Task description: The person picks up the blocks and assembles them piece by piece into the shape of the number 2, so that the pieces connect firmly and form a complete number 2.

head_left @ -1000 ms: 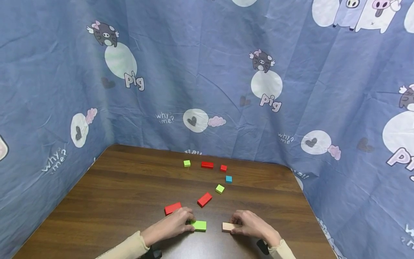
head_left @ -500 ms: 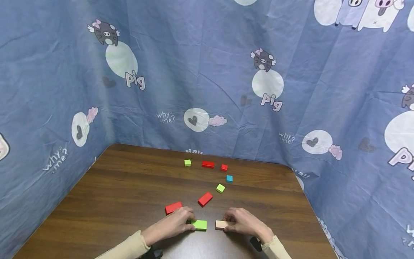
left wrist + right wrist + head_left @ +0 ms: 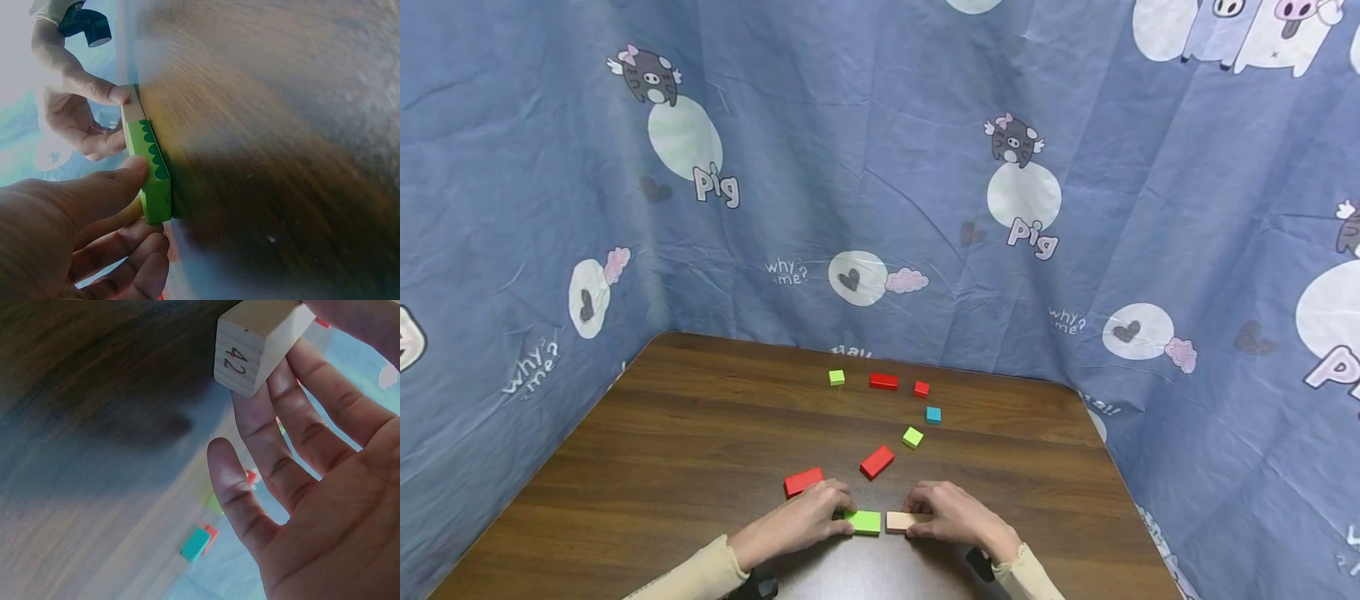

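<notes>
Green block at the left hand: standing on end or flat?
Flat: head view shows the green block lying lengthwise along the table.

Head: table [image 3: 872, 575] is glaring at 6 o'clock. Left wrist: curtain [image 3: 17, 140] is washing out at 10. Right wrist: shadow's darkening 10, far blocks [image 3: 195, 544] are blurring at 6.

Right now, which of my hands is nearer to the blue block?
Right. Your right hand, gripping the pale block, is on the near side of the blue block, almost in line; your left hand, gripping the long green block, is also on that side but well left.
</notes>
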A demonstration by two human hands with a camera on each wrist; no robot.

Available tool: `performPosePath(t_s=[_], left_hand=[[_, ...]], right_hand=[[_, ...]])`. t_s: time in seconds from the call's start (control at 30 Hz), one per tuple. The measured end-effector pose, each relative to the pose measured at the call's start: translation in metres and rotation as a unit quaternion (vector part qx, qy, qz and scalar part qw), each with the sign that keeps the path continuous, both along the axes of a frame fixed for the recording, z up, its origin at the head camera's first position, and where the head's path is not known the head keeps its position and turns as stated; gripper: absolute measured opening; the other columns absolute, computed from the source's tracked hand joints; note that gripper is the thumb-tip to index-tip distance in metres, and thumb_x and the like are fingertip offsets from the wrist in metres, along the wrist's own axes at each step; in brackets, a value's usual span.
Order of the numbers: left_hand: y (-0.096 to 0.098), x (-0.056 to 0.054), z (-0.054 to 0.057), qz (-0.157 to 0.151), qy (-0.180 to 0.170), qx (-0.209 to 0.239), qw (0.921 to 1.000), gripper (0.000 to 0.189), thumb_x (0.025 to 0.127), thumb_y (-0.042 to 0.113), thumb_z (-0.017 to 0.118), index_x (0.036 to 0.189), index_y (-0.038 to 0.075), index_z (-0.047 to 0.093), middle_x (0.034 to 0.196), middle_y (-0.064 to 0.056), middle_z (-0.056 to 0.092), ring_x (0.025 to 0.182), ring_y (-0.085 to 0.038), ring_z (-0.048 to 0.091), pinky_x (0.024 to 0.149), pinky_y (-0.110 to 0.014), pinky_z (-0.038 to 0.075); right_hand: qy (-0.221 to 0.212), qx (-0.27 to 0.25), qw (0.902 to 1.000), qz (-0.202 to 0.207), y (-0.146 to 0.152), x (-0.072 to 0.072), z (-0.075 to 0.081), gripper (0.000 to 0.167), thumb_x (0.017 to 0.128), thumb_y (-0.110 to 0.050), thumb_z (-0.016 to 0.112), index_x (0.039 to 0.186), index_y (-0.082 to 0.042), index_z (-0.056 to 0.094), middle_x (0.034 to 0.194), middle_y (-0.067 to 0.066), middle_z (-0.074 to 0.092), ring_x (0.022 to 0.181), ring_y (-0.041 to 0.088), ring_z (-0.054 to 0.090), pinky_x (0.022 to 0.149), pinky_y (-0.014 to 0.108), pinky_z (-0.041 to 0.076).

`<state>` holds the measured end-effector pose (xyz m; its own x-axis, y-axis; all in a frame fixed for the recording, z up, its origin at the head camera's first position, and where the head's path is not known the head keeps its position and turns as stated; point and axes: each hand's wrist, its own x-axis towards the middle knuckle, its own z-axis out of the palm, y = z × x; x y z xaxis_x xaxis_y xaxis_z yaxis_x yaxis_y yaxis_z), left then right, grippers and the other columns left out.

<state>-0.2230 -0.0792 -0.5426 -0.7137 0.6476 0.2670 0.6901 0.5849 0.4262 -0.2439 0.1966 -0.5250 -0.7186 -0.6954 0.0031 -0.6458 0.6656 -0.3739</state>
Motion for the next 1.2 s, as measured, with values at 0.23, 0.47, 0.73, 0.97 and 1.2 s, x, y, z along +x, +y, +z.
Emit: performPosePath(t_s=[0.23,0.47,0.73,0.97,1.2], left_hand=[[0.000,0.000,0.001,-0.001,-0.010,0.005,0.9999,0.013,0.079,0.021,0.078,0.086,0.011,0.074,0.079,0.006,0.061,0.074,-0.001,0.052,0.064,-0.018,0.044],[0.000,-0.002,0.001,0.000,-0.016,0.001,0.9999,0.013,0.079,0.022,0.078,0.087,0.012,0.074,0.079,0.008,0.060,0.074,0.001,0.050,0.065,-0.018,0.043],[0.000,-0.001,0.001,-0.002,-0.019,0.000,0.9998,0.014,0.080,0.022,0.078,0.087,0.011,0.074,0.079,0.007,0.061,0.075,0.000,0.051,0.065,-0.018,0.045],[0.001,-0.001,0.001,-0.003,-0.009,-0.001,1.0000,0.012,0.079,0.022,0.078,0.086,0.012,0.073,0.079,0.007,0.060,0.075,-0.001,0.051,0.066,-0.019,0.045],[0.000,-0.002,0.001,-0.011,0.012,-0.002,0.9999,0.012,0.078,0.022,0.078,0.083,0.013,0.073,0.078,0.008,0.060,0.074,0.001,0.050,0.065,-0.017,0.043]], right_hand=[[-0.001,0.004,1.0000,0.004,-0.003,0.000,0.001,0.021,0.079,-0.032,0.078,0.095,-0.022,0.068,0.087,-0.015,0.059,0.074,-0.003,0.049,0.067,0.016,0.041],[0.002,0.000,0.9999,0.010,-0.006,0.002,0.002,0.020,0.080,-0.031,0.077,0.096,-0.021,0.069,0.089,-0.015,0.060,0.075,-0.003,0.051,0.069,0.016,0.042],[0.004,0.001,0.9999,0.015,-0.006,0.002,0.000,0.021,0.081,-0.031,0.077,0.097,-0.021,0.069,0.090,-0.015,0.060,0.075,-0.004,0.051,0.068,0.015,0.042],[0.033,-0.002,0.9992,0.021,-0.008,0.003,0.001,0.024,0.081,-0.037,0.075,0.100,-0.022,0.070,0.092,-0.014,0.063,0.079,-0.002,0.052,0.071,0.018,0.041],[0.086,-0.007,0.9960,0.020,-0.022,0.007,0.007,0.030,0.083,-0.043,0.072,0.104,-0.021,0.072,0.096,-0.011,0.065,0.086,0.003,0.057,0.076,0.024,0.042]])
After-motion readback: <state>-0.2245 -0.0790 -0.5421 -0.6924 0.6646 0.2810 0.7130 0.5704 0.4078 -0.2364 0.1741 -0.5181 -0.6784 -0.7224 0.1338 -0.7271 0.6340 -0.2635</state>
